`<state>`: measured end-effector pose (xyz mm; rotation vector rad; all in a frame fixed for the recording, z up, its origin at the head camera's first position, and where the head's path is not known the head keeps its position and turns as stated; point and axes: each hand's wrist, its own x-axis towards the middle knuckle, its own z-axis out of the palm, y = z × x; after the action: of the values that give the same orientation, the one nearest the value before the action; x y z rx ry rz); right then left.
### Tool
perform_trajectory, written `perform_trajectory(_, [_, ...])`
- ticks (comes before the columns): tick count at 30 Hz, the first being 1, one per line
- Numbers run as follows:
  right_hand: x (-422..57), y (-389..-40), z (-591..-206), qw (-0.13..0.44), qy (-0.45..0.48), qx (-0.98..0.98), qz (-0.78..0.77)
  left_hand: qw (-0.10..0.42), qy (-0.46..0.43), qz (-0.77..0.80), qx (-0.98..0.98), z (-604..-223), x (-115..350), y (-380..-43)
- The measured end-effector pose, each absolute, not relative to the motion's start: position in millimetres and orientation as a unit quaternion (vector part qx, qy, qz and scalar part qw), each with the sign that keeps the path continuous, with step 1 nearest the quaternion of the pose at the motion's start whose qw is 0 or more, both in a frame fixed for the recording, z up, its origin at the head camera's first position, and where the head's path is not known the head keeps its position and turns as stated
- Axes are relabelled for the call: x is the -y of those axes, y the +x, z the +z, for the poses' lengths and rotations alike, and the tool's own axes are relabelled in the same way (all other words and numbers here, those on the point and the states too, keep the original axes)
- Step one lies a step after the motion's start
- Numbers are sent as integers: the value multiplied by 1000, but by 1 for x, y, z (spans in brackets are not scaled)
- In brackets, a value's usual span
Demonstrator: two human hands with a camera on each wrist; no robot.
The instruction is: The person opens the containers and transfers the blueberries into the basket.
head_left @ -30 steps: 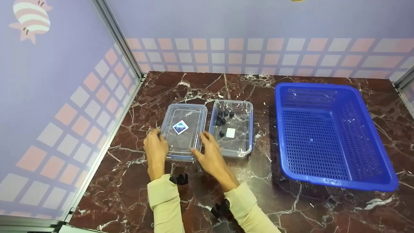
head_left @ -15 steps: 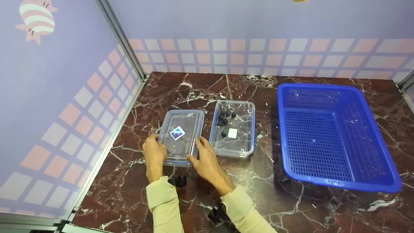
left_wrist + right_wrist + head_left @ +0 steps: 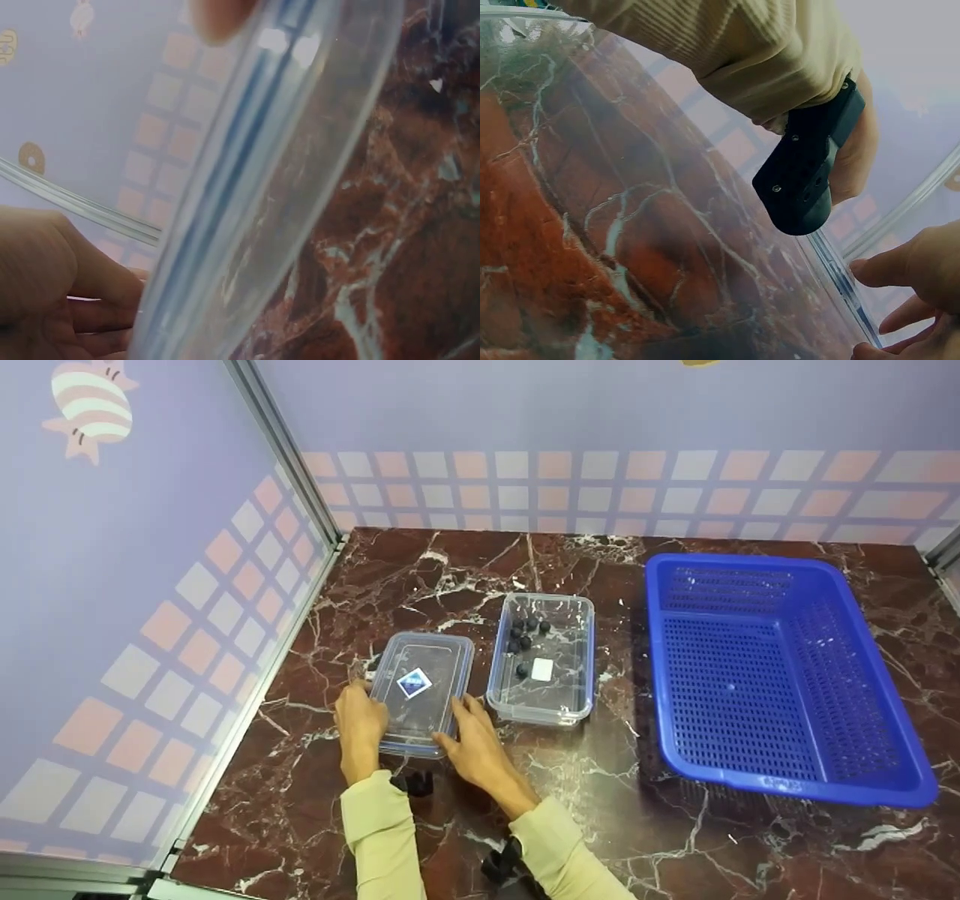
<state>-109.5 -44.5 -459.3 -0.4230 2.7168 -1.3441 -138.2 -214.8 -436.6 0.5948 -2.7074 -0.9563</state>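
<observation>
A clear plastic food container [image 3: 427,720] with a lid, a blue seal and a blue diamond sticker [image 3: 415,682] lies between both hands. My left hand [image 3: 361,724] grips its left side near the front corner. From the right side, my right hand [image 3: 480,742] grips it, thumb at the near corner and fingers along the long edge. The container's blue-lined front edge [image 3: 225,180] crosses the left wrist view at a slant. Just to its right stands a second clear container [image 3: 566,697], holding several small dark round pieces [image 3: 525,643] like blueberries and showing a white square label [image 3: 542,669].
A large blue plastic basket [image 3: 731,776] with a slotted bottom stands on the right. Patterned panels [image 3: 480,405] border the dark red marbled tabletop [image 3: 637,840] at the back and left. A black device [image 3: 802,165] is strapped to the left wrist.
Both hands have brought the lidded container closer to the front edge, away from the back wall. The second container and the basket stay in place; the head view has shifted slightly.
</observation>
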Motion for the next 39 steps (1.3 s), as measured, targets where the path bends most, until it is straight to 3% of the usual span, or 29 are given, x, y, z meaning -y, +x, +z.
perform_trajectory(17, [48,-110,-473,72,-125,-887,-438,70,215,-325,918,-453,217,-141])
perform_trajectory(31, [49,-111,-474,52,-128,-892,-430,105,207,-315,920,-460,214,-144])
perform_trajectory(39, [48,-110,-475,75,-127,-892,-427,111,210,-324,916,-462,213,-145])
